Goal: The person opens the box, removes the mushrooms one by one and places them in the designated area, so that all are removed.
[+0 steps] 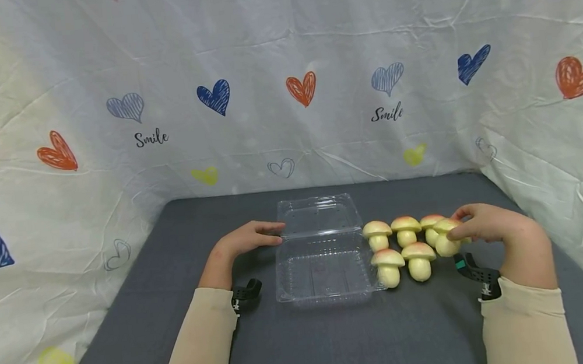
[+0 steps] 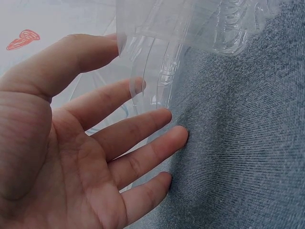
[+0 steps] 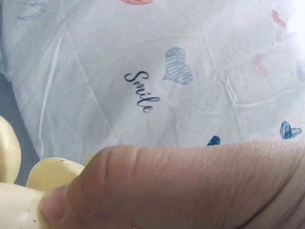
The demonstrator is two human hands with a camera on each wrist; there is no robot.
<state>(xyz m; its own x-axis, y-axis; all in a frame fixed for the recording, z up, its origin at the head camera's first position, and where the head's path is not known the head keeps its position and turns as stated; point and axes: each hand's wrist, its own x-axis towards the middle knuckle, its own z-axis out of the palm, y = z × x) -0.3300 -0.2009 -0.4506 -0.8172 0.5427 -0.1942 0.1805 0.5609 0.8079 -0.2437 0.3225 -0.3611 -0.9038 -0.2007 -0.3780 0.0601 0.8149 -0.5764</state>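
A clear plastic clamshell box (image 1: pixel 326 266) lies with its lid (image 1: pixel 318 214) folded back. Near the hinge at its left side is my left hand (image 1: pixel 249 237), fingers extended; in the left wrist view that hand (image 2: pixel 105 138) has its thumb at the plastic edge (image 2: pixel 157 71) and the index fingertip behind it. My right hand (image 1: pixel 490 222) pinches a toy mushroom (image 1: pixel 447 243), pale yellow with a pinkish cap, at the right end of the group. The right wrist view shows the thumb (image 3: pixel 56 202) pressed against that mushroom (image 3: pixel 19 205).
Several similar mushrooms stand in two rows right of the box, among them a front one (image 1: pixel 419 260) and a back one (image 1: pixel 406 229). A dark grey table (image 1: pixel 307 344) lies beneath. White cloth printed with hearts (image 1: pixel 278 42) hangs behind and at both sides.
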